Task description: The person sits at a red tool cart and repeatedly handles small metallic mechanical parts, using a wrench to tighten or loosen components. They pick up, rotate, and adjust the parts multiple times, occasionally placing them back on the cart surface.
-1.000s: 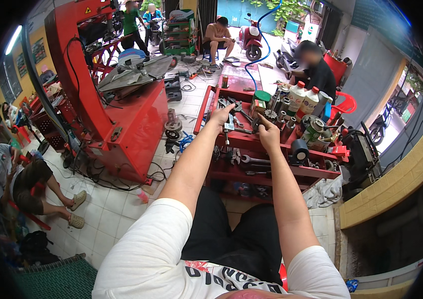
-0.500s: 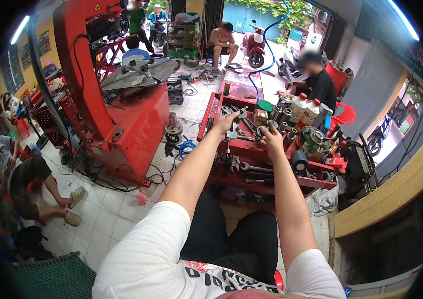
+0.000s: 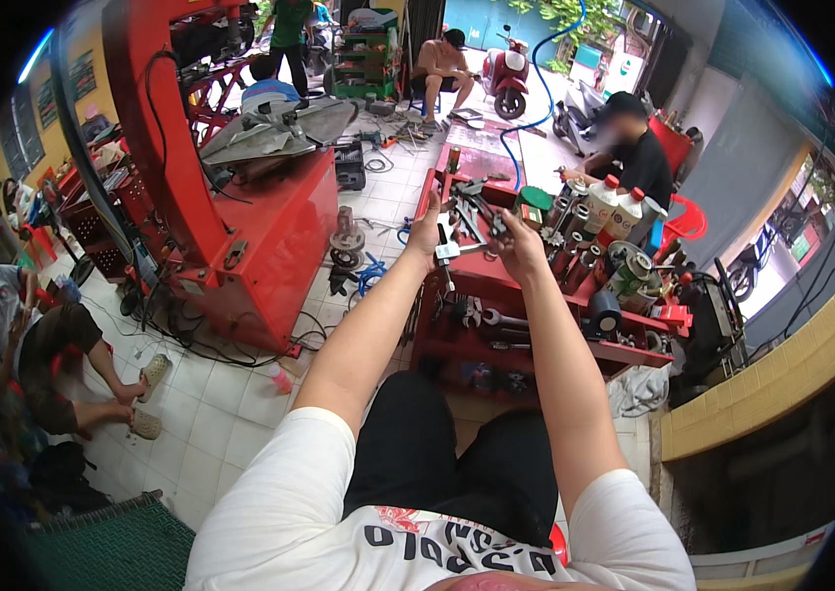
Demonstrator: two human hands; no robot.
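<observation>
Both my hands are over the red tool cart [image 3: 430, 325], gripping a cluster of metal tools from either side. My left hand [image 3: 423, 236] cups the left side, fingers pointing up and away. Beside its palm, a silver T-shaped metal tool [image 3: 449, 252] juts out with a rod hanging down. My right hand [image 3: 522, 248] curls round dark metal parts on the right side, fingertips partly hidden. Between the hands lie crossed grey and dark metal tools [image 3: 473, 205]; their exact kinds are too small to tell.
White bottles with red caps [image 3: 624, 215], a green-lidded tin [image 3: 536, 197] and several sockets crowd the cart's right side. Wrenches [image 3: 501, 320] lie on its lower shelf. A red tyre-changing machine [image 3: 270, 246] stands left. A person in black [image 3: 646, 163] sits beyond the cart; others sit farther off.
My left hand has turned more upright and shifted slightly left. My right hand has moved slightly left and nearer. The metal tools between them have risen and shifted; the view has tilted a little.
</observation>
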